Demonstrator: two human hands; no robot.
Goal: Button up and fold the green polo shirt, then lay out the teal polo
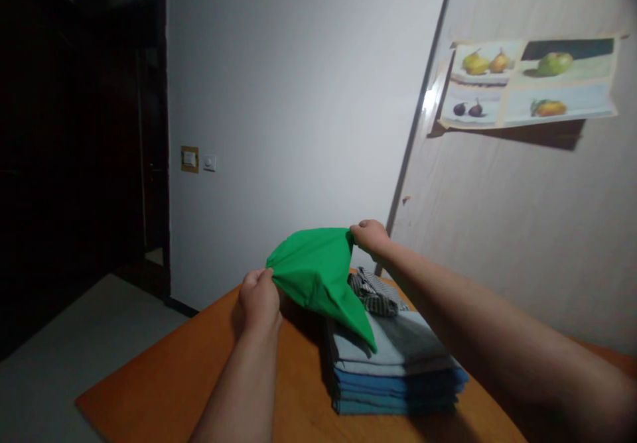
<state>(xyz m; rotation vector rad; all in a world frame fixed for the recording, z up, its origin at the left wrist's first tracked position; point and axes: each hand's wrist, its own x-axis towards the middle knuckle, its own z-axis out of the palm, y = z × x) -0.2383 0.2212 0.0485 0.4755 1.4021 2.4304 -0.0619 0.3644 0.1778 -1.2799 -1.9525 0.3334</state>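
A bright green cloth [313, 264] hangs stretched in the air between my two hands. My left hand [259, 295] pinches its left edge, and my right hand [371, 236] grips its upper right corner, a little higher and farther off. One pointed corner of the cloth droops down to the right, over the front of a stack of folded cloths [393, 363]. Grey layers lie on top of that stack, with blue and teal ones below. Behind the green cloth, a crumpled black-and-white striped cloth [377, 294] is partly hidden.
The stack stands on an orange-brown wooden table [164, 370], whose left corner juts toward the floor. Beyond the table rises a white wall [298, 98] with switches [189, 158]. A fruit poster [532, 85] hangs on the panel at right. A dark doorway [149, 164] is at left.
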